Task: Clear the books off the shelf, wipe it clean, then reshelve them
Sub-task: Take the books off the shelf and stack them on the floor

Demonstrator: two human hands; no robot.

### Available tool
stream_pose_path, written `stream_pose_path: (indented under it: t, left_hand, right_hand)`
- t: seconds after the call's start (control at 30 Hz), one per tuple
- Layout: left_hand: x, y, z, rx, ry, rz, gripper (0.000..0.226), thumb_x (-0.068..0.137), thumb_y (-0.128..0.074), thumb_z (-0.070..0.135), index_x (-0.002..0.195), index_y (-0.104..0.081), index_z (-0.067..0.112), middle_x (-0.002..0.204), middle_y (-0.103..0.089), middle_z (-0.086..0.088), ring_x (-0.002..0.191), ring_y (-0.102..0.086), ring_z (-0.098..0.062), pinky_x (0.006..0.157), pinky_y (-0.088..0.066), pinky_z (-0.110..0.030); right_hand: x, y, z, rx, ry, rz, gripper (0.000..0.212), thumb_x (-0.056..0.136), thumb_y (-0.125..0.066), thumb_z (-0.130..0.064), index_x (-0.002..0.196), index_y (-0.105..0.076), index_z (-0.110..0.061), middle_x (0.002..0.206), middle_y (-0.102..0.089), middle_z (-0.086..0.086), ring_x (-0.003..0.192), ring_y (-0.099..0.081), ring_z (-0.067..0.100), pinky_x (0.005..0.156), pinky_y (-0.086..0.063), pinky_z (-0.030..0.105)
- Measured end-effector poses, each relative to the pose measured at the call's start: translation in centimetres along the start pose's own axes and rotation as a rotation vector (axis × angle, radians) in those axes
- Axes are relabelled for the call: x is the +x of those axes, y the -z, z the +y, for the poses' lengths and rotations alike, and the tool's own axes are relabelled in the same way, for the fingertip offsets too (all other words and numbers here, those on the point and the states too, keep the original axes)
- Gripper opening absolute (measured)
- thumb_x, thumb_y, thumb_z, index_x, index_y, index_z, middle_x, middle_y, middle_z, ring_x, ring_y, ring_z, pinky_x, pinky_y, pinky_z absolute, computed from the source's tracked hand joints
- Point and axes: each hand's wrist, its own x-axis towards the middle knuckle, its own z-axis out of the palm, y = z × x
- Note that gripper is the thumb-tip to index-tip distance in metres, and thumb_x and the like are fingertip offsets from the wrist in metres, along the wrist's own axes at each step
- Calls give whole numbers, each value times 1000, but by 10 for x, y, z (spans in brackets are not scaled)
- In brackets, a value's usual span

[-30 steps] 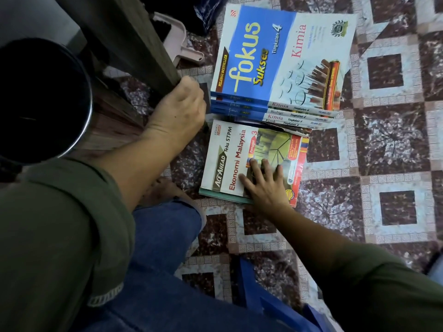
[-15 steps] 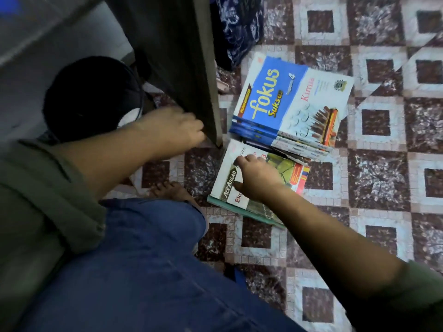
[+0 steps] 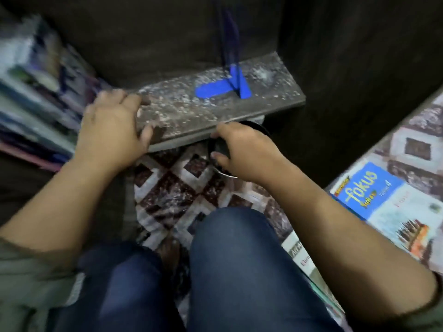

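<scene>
- The dusty dark shelf board is flecked with pale specks across its whole top.
- A bright blue plastic bookend stands upright on the shelf board, towards its back edge.
- The left hand lies on the shelf board's left end, with the thumb on top near the front edge. Motion blur hides whether the bent fingers clasp the board or only rest on it.
- Just below the shelf board's front edge, the right hand pinches the rim of a black round container with a silver rim, thumb and fingers curled on it.
- To the right of the shelf board, the blue-and-white paperback book lies flat on the maroon-and-white patterned floor. Its cover reads "fokus" in yellow, and the smaller print is blurred.
- Left of the shelf board is a blurred row of books, their titles unreadable.
- In front of the shelf board is a knee in blue jeans.
</scene>
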Motion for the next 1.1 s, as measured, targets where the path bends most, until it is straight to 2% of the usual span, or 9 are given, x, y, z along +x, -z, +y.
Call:
stream_pose_path:
  t: [0.13,0.23,0.37,0.5,0.63,0.73,0.83,0.93,1.1]
  left_hand:
    - [-26,32,-63,100,227,189,44,80,-63,32,120,-53,14,127,-46,-20,122,-38,-43,97,-34,-55]
    - [-40,51,-97,110,304,279,53,79,-59,30,126,-43,13,139,-37,-22,130,-32,-45,104,-26,-56]
    - [-45,65,-127,121,328,287,69,75,-64,22,136,-36,6,145,-32,-22,135,-28,-39,111,-19,-55]
    - [-43,72,-142,155,324,316,77,74,-61,21,143,-30,5,156,-21,-19,144,-16,-39,117,-8,-53]
    - [-37,76,-157,49,345,290,80,77,-65,19,145,-28,3,155,-22,-18,146,-10,-37,117,-17,-53]
    - [-36,70,-161,62,308,288,72,80,-71,23,140,-37,4,153,-24,-18,146,-10,-38,118,-17,-51]
    - [-34,64,-161,63,336,305,68,82,-73,28,137,-41,7,154,-23,-17,146,-8,-37,118,-15,-51]
    - [-32,60,-162,71,342,331,66,81,-74,26,136,-43,8,154,-24,-15,146,-8,-36,118,-14,-50]
    - [-32,56,-164,100,349,339,63,81,-74,25,135,-44,10,153,-25,-15,146,-9,-37,118,-15,-49]
  right_hand:
    - [45,6,-63,-67,150,-23,36,90,-60,-33,121,-51,-18,119,-56,6,108,-56,31,83,-50,39]
    - [73,9,-102,-83,242,-17,40,91,-59,-33,127,-49,-18,124,-55,7,113,-55,31,84,-48,37]
    - [108,8,-147,-113,343,58,49,86,-64,-33,128,-48,-14,124,-51,10,116,-52,33,91,-48,43]
    - [141,8,-188,-124,418,124,73,84,-67,-27,146,-31,-15,146,-36,7,129,-42,29,99,-44,47]
    - [175,2,-210,-177,440,99,81,86,-58,-9,154,-14,-16,161,-12,3,146,-20,22,110,-32,43]
    - [191,-14,-213,-196,445,45,85,85,-59,-4,154,-12,-20,163,-5,2,148,-12,21,116,-25,43]
    - [197,-27,-211,-112,424,50,96,77,-71,-7,153,-15,-25,163,-6,0,148,-15,21,118,-22,40]
    - [199,-29,-214,-67,406,75,97,71,-80,-21,150,-23,-23,162,-11,3,148,-16,22,120,-20,38]
    - [199,-31,-214,-137,440,127,86,78,-71,-31,149,-21,-28,159,-14,5,131,-42,28,110,-32,38]
